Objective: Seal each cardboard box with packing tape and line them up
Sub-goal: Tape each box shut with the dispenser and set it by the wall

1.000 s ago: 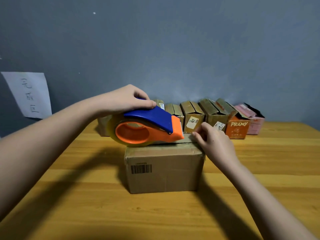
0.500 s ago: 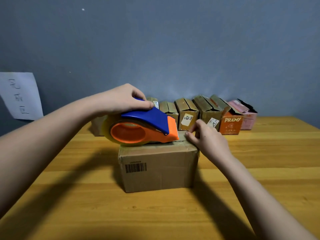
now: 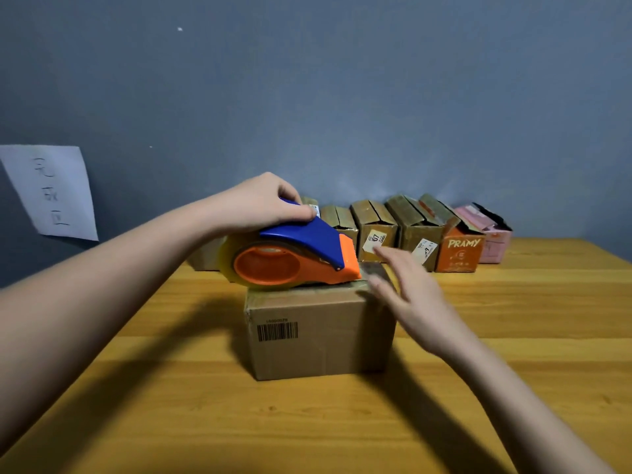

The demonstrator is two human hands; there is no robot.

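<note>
A brown cardboard box (image 3: 321,333) sits near the middle of the wooden table (image 3: 513,336), barcode facing the camera; the left hand (image 3: 260,203) is closed over the blue top of an orange tape dispenser (image 3: 290,261) resting on the box's top, its cutting end pointing right; the right hand (image 3: 410,292) is blurred, fingers spread and holding nothing, just beside the box's right upper edge; whether it touches the cardboard cannot be told. Whether tape already lies across the top is hard to make out, so this box looks only partway sealed. A row of small boxes (image 3: 420,230) stands against the grey wall (image 3: 342,97), several with flaps lifted, so most of the sealing seems left to do; a paper note (image 3: 51,193) hangs at left.
</note>
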